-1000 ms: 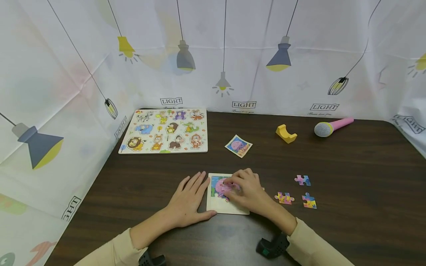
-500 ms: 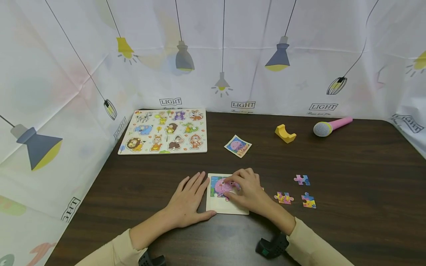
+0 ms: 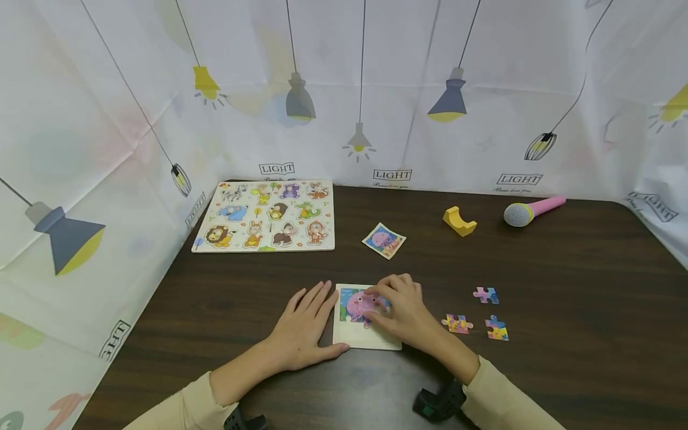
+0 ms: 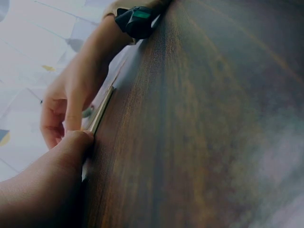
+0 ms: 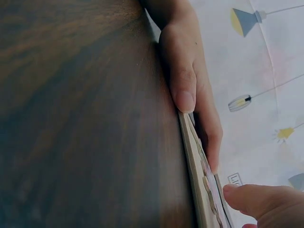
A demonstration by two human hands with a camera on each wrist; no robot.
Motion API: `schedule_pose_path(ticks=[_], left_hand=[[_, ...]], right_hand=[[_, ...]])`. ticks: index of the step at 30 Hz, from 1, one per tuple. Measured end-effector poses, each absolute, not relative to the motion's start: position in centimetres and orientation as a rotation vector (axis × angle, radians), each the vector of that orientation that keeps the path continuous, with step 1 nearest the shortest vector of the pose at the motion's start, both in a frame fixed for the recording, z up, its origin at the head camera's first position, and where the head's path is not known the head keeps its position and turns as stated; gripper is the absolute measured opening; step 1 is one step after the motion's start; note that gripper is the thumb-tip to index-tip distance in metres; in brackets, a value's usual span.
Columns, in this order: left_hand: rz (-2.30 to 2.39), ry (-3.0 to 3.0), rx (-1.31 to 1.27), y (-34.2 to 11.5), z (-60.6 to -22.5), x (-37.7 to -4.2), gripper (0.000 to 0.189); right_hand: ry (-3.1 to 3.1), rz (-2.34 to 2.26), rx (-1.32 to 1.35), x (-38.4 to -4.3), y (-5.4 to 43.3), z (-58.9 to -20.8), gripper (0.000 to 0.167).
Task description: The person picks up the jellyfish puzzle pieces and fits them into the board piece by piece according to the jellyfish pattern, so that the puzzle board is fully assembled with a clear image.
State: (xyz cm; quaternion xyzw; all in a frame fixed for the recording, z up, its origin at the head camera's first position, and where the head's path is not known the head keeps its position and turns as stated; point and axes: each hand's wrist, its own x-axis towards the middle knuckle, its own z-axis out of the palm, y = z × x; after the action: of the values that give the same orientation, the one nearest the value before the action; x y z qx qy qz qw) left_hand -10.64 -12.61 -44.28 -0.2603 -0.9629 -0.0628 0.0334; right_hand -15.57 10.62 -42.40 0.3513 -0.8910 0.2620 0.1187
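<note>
1. Around the middle: an animal-picture board (image 3: 327, 209) lies at upper left, a small picture card (image 3: 384, 240) at upper centre, a yellow curved block (image 3: 459, 222) and a pink toy microphone (image 3: 534, 211) at upper right.
2. Three loose jigsaw pieces (image 3: 457, 324) lie right of centre, apart from each other.
3. The partly filled puzzle tray (image 3: 365, 339) lies flat just below centre; the right hand hides its upper right part.
4. The left hand (image 3: 306, 334) lies flat, fingers spread and straight, holding nothing, its thumb touching the tray's lower left corner.
5. The right hand (image 3: 403, 307) arches over the tray, fingers bent, thumb and forefinger apart; whether it grips a piece, I cannot tell.
6. The table (image 3: 564, 334) is dark wood; behind hangs a white cloth (image 3: 398, 36) printed with lamps.
</note>
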Motion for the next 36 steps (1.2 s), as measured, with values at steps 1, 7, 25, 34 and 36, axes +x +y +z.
schedule_pose_path(ticks=[1, 7, 25, 34, 36], left_hand=[[-0.192, -2.964, -0.800, -12.6, -44.3, -10.6, 0.095], [-0.199, -2.953, -0.800, -12.6, -44.3, -10.6, 0.095], [-0.204, -2.933, -0.798, -12.5, -44.4, -10.5, 0.094], [-0.205, -2.937, -0.802, -12.5, -44.4, -10.5, 0.094], [-0.207, -2.937, -0.802, -12.5, -44.4, -10.5, 0.094]], right_hand=[[-2.609, 0.764, 1.024, -15.5, 10.7, -42.3, 0.031], [-2.616, 0.781, 0.992, -15.4, 11.5, -41.9, 0.029], [-2.655, 0.793, 0.856, -16.0, 16.4, -41.1, 0.033], [-2.607, 0.738, 0.799, -16.4, 19.2, -40.9, 0.032], [-2.593, 0.721, 0.781, -16.4, 19.9, -40.9, 0.032]])
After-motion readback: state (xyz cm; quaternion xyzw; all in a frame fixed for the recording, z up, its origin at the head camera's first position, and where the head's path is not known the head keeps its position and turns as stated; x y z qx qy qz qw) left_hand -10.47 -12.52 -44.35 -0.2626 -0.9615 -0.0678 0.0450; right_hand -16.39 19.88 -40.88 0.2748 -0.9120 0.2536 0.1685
